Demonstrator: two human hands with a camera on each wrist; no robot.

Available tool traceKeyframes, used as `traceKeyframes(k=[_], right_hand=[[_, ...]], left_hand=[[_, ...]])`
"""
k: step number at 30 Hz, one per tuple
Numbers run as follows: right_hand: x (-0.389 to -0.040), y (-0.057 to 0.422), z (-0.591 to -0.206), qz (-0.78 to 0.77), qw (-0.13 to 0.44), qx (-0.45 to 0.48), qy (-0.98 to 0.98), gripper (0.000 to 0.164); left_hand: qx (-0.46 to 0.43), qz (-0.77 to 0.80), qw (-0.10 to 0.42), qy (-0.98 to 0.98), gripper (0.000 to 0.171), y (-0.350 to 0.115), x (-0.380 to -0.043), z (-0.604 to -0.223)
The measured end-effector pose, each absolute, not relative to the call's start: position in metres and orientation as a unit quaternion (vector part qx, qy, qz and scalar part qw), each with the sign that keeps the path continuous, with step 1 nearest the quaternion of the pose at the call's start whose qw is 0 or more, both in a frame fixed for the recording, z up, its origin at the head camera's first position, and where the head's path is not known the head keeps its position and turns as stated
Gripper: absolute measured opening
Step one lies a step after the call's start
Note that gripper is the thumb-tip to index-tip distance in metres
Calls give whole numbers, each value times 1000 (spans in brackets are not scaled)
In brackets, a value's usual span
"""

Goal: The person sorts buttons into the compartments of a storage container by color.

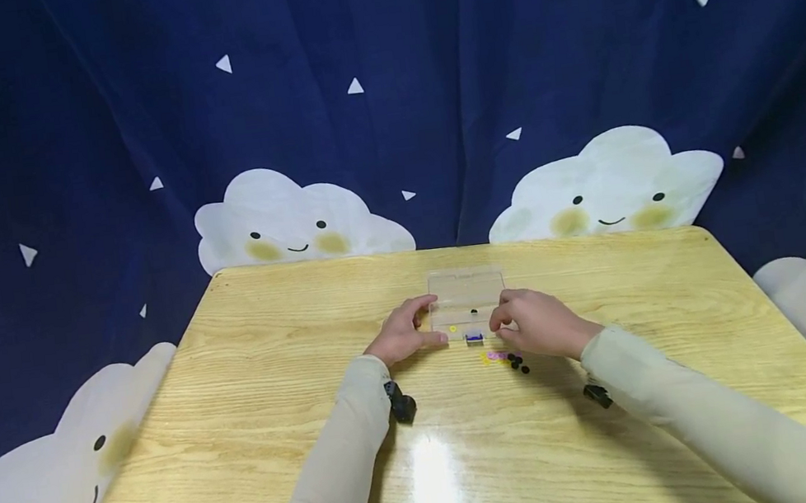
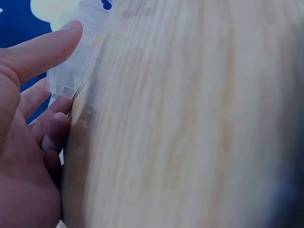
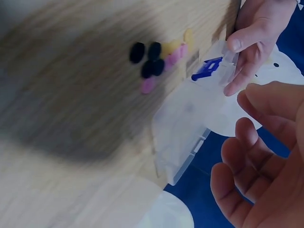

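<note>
A clear plastic box (image 1: 465,287) with a blue latch (image 1: 474,339) stands on the table, its lid raised at the back. My left hand (image 1: 403,334) holds its left end, thumb at the front and fingers behind. Inside lie a yellow disc (image 1: 452,329) and a small black disc (image 1: 474,311). Over the right end hovers my right hand (image 1: 541,324), fingers curled and thumb close to the index fingertip; whether something small sits between them is hidden. Just in front of the box are several black discs (image 3: 153,51), with pink pieces (image 3: 148,85) and yellow pieces (image 3: 188,35) beside them.
The wooden table (image 1: 269,325) reaches back to a dark blue curtain (image 1: 418,117) printed with white clouds. Black wrist cameras hang below both sleeves, the left one (image 1: 402,406) close to the tabletop.
</note>
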State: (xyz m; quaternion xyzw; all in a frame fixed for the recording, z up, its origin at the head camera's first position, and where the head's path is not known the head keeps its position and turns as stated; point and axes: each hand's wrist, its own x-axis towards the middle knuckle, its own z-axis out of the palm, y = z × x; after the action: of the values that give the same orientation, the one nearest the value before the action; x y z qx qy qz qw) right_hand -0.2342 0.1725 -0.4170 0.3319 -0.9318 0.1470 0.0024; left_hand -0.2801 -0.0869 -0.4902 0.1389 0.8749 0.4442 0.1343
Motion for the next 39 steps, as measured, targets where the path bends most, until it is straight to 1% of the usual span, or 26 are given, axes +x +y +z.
traceKeyframes(k=[6,14,29,39], right_hand=[[-226,191,-428,150,-8,336,-930,8],[-226,205,-441,147,11,351,-925,9],[-226,209,-458,149,23,348,-925,18],[-226,207,-460,146,16,343,-928,19]], left_hand=[[138,449,139,872,78,-87,-280,-490],[129,451,144,871,77,-88,-280,-490],[130,446,142,874,77,-86,-279,-487],[135,446,144,873,76,-87,-277,-487]])
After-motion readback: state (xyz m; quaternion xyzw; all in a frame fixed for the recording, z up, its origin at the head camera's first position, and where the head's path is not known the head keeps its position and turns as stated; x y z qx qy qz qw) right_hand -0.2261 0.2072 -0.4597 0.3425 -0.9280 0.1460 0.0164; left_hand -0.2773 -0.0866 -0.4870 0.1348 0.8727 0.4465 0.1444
